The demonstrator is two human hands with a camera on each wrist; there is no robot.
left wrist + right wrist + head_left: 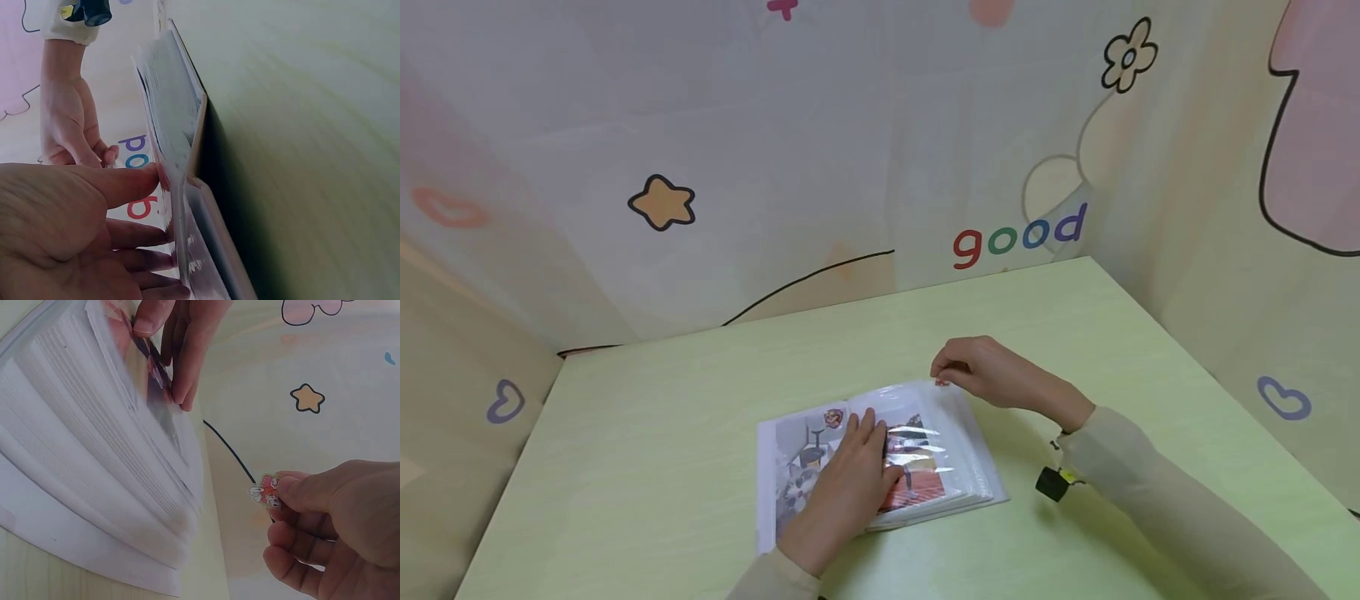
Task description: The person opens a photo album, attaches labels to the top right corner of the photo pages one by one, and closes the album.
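An open photo album (955, 450) with clear pocket pages lies on the table, pictures showing on both sides. My left hand (844, 487) rests on it near the fold, its fingers fairly straight across the right-hand page. At the album's upper right corner my right hand (992, 372) pinches a small sticker (267, 491) between thumb and forefinger. That sticker has red and white figures and a clear edge. In the right wrist view it is held apart from the pages. Another small round sticker (833, 418) sits at the top of the left page.
The pale green table (655, 433) stretches around the album. Printed cloth walls (820, 167) stand behind it and at both sides. A small black device (1052, 483) hangs at the right wrist.
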